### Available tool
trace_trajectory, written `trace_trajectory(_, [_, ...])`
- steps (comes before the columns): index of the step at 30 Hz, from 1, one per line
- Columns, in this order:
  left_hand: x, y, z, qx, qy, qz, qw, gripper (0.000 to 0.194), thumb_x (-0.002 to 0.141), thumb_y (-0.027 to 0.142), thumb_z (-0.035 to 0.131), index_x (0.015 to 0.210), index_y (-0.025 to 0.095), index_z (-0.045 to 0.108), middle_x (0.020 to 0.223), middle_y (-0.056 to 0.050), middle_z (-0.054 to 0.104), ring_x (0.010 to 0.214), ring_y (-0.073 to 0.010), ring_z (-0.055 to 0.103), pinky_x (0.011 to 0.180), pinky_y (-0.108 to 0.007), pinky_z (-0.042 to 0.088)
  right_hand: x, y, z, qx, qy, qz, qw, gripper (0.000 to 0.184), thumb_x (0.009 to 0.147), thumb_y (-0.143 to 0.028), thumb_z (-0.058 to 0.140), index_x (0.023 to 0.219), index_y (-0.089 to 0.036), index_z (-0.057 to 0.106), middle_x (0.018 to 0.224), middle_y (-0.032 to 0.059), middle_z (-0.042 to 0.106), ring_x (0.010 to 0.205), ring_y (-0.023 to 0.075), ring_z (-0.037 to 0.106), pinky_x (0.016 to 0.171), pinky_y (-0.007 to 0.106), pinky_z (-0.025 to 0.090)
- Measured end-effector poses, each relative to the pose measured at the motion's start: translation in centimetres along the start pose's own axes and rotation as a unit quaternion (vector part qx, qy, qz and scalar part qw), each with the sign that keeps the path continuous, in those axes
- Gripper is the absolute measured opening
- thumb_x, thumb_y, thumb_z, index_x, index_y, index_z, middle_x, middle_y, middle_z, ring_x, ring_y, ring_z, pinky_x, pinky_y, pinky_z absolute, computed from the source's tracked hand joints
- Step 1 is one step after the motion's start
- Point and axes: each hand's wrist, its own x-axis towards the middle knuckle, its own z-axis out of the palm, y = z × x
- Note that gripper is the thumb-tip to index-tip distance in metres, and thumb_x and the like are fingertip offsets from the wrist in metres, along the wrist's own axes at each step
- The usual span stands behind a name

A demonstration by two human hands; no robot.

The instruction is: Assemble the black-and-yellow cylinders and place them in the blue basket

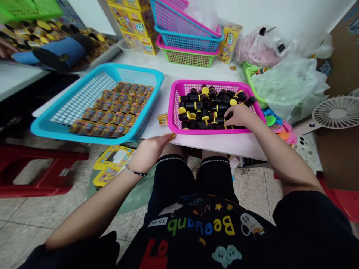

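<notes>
My right hand (pixel 239 115) reaches into the pink basket (pixel 175 108) and its fingers curl onto the black and yellow cylinders (pixel 206 108) heaped inside. My left hand (pixel 150 149) rests below the table's front edge, fingers together, with a small yellow piece (pixel 173 136) at its fingertips. A small yellow printed item (pixel 162 118) lies on the white table between the two baskets. The blue basket (pixel 47 127) to the left holds neat rows of several wrapped printed cylinders (pixel 114 112).
Stacked baskets (pixel 186 37) and yellow boxes (pixel 134 22) stand at the back. Plastic bags (pixel 288 82) and a small white fan (pixel 333 112) sit on the right. A red stool (pixel 36 175) and flat yellow cartons (pixel 112 162) are on the tiled floor at left.
</notes>
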Motion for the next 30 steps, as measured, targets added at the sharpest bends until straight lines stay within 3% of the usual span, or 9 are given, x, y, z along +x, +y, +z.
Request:
trace_trajectory(4, [0.4,-1.2,0.0,-0.030,0.022,-0.007,0.999,0.034,0.101,0.022,0.066,0.132,0.017,0.077,0.110,-0.012,0.085,0.099,-0.0301,0.083,0.089,-0.035,0.065,-1.9,1.4,0.3,0.179,0.117,-0.002,0.977,0.033,0.074,-0.027,0.079,0.106,-0.022,0.077,0.094,0.0027,0.078,0.089,0.0229,0.075,0.081,0.034,0.058])
trace_trajectory(9, [-1.2,-0.9,-0.3,-0.068,0.169,0.014,0.983,0.035,0.101,0.026,0.070,0.134,0.018,0.077,0.104,-0.009,0.084,0.091,-0.0240,0.081,0.086,-0.030,0.064,-6.3,-0.2,3.5,0.443,0.328,-0.120,0.826,0.026,0.082,-0.028,0.078,0.102,-0.028,0.062,0.094,-0.0012,0.071,0.087,0.0174,0.071,0.081,0.034,0.059])
trace_trajectory(11, [-2.2,0.1,-0.7,-0.076,0.241,0.017,0.967,0.028,0.101,0.024,0.070,0.126,0.020,0.080,0.106,-0.007,0.083,0.090,-0.0196,0.080,0.087,-0.027,0.063,-8.4,-1.9,5.1,0.502,0.367,-0.158,0.767,0.033,0.084,-0.029,0.079,0.112,-0.031,0.061,0.103,-0.0016,0.072,0.094,0.0171,0.072,0.089,0.036,0.061])
trace_trajectory(13, [-3.2,1.4,-1.0,-0.097,0.274,0.011,0.957,0.021,0.100,0.018,0.068,0.113,0.020,0.084,0.107,-0.006,0.082,0.094,-0.0175,0.078,0.089,-0.025,0.063,-10.2,-3.5,6.3,0.543,0.365,-0.161,0.739,0.043,0.086,-0.030,0.081,0.124,-0.034,0.062,0.112,-0.0008,0.074,0.104,0.0183,0.074,0.098,0.039,0.062])
trace_trajectory(16, [-4.0,3.5,-0.8,-0.188,0.265,0.009,0.946,0.022,0.098,0.014,0.065,0.098,0.022,0.085,0.106,-0.005,0.082,0.098,-0.0165,0.079,0.092,-0.026,0.064,-12.0,-5.3,7.3,0.583,0.328,-0.128,0.733,0.042,0.088,-0.034,0.083,0.127,-0.036,0.067,0.117,0.0006,0.076,0.109,0.0202,0.074,0.102,0.041,0.062])
trace_trajectory(19, [-4.1,5.6,0.4,-0.314,0.226,-0.002,0.922,0.011,0.094,0.030,0.079,0.096,0.023,0.086,0.096,-0.003,0.085,0.083,-0.0166,0.080,0.081,-0.026,0.068,-13.0,-6.3,7.6,0.624,0.273,-0.124,0.722,0.032,0.087,-0.037,0.086,0.115,-0.036,0.071,0.107,-0.0009,0.078,0.095,0.0184,0.074,0.084,0.035,0.063])
trace_trajectory(21, [-4.1,6.8,1.4,-0.383,0.193,-0.021,0.903,0.027,0.090,0.042,0.086,0.106,0.021,0.086,0.090,-0.004,0.085,0.074,-0.0168,0.081,0.075,-0.025,0.069,-13.4,-6.8,7.5,0.650,0.237,-0.134,0.709,0.029,0.086,-0.041,0.087,0.108,-0.035,0.069,0.106,-0.0014,0.078,0.090,0.0171,0.075,0.074,0.032,0.062])
trace_trajectory(24, [-4.1,8.1,2.1,-0.440,0.163,-0.019,0.883,0.050,0.093,0.049,0.082,0.132,0.020,0.076,0.086,-0.002,0.085,0.075,-0.0160,0.082,0.077,-0.022,0.068,-13.7,-7.5,7.3,0.659,0.234,-0.147,0.699,0.031,0.087,-0.048,0.085,0.098,-0.033,0.059,0.108,-0.0009,0.079,0.093,0.0179,0.078,0.076,0.032,0.064])
trace_trajectory(30, [-4.2,8.8,1.4,-0.396,0.099,0.025,0.913,0.077,0.102,0.063,0.064,0.161,0.019,0.045,0.095,-0.005,0.086,0.087,-0.0186,0.085,0.086,-0.021,0.066,-14.3,-8.0,7.3,0.660,0.232,-0.133,0.702,0.040,0.091,-0.057,0.078,0.092,-0.032,0.048,0.108,0.0001,0.080,0.104,0.0221,0.080,0.090,0.041,0.068])
